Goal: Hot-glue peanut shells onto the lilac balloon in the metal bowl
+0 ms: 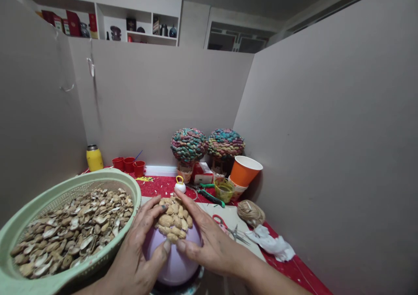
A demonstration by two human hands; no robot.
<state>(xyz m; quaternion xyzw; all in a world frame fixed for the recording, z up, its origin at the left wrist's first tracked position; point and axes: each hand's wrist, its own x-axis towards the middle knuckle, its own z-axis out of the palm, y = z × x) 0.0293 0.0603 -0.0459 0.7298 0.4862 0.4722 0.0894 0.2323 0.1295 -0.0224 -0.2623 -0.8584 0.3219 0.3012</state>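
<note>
A round purple form (174, 264), like a ball or balloon, sits low in the middle, with peanut shells (175, 219) clustered on its top. My left hand (142, 238) lies along the left side of the cluster, fingers spread and thumb at its lower edge. From the right, my right hand (209, 238) rests on the form and shells, its fingers stretched out and its thumb near the left thumb. Both hands touch the shells without wrapping round any. Beside my left hand is a green basket (135, 195) holding many peanut shell halves (75, 225).
Red-handled scissors (220, 222), twine (251, 213) and white tissue (272, 243) lie at right. Farther back are green-handled pliers (211, 197), a yellow bowl (224, 190), an orange cup (244, 173) and two colourful balls (189, 145). A yellow bottle (94, 159) stands back left, near grey partitions.
</note>
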